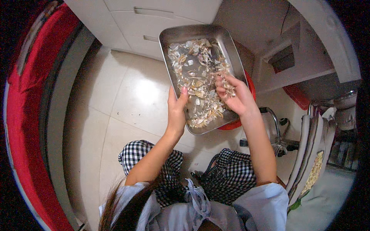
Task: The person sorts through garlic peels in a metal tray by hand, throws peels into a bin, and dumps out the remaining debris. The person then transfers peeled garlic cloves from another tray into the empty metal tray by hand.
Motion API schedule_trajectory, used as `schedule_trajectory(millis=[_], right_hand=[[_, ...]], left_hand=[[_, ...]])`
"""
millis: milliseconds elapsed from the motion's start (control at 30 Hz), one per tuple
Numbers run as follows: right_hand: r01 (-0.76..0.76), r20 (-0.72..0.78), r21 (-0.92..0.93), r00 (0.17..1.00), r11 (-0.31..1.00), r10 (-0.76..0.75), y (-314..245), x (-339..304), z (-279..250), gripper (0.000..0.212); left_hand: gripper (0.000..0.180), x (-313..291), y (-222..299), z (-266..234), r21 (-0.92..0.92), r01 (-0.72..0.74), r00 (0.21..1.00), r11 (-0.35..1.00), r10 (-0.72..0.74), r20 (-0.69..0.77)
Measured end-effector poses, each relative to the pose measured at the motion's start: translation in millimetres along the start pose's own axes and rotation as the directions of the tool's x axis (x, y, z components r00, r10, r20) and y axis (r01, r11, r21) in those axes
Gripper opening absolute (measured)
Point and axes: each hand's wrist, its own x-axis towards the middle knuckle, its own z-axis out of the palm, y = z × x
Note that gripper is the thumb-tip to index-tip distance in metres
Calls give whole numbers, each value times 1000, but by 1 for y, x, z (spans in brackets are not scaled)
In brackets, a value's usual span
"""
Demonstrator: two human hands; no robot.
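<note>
A deep rectangular metal tray (169, 34) is tilted in front of me, with thin, pale, papery flakes (198, 90) scattered over its bottom. They look like dry peelings, whitish with some yellow-brown ones. My left hand (177, 111) grips the tray's left side, its thumb over the rim and its other fingers hidden beneath. Above the right part of the tray, my right hand (241, 98) has its fingers curled around a small clump of the same flakes (230, 89). More flakes lie loose just past its fingertips.
Partly hidden under the tray is a red round basin (250, 86). White drawers (142, 23) stand beyond it. A chair base with casters (279, 134) is on the right, near a tray of pale yellowish pieces (315, 171). Red fabric (31, 127) runs along the left. Light tiles (127, 104) cover the floor.
</note>
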Motion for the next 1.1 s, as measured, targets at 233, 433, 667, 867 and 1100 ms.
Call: schedule_trajectory(millis=[233, 433, 667, 867, 1100], right_hand=[[-102, 140, 321, 988, 941, 60, -14, -10, 15, 39], [97, 115, 103, 987, 990, -109, -16, -19, 8, 30], [103, 160, 72, 981, 992, -113, -10, -10, -5, 25], [33, 129, 204, 990, 978, -61, -17, -13, 5, 26], [-60, 255, 375, 966, 925, -41, -38, -22, -22, 32]], left_hand=[[42, 5, 0, 2, -37, 29, 1000, 999, -29, -5], [39, 8, 2, 8, -50, 78, 995, 996, -81, -56], [42, 6, -1, 5, -11, 52, 996, 999, -53, -76], [43, 6, -1, 5, 27, 23, 996, 999, -21, -85], [35, 9, -8, 2, 108, 64, 988, 992, -48, -148]])
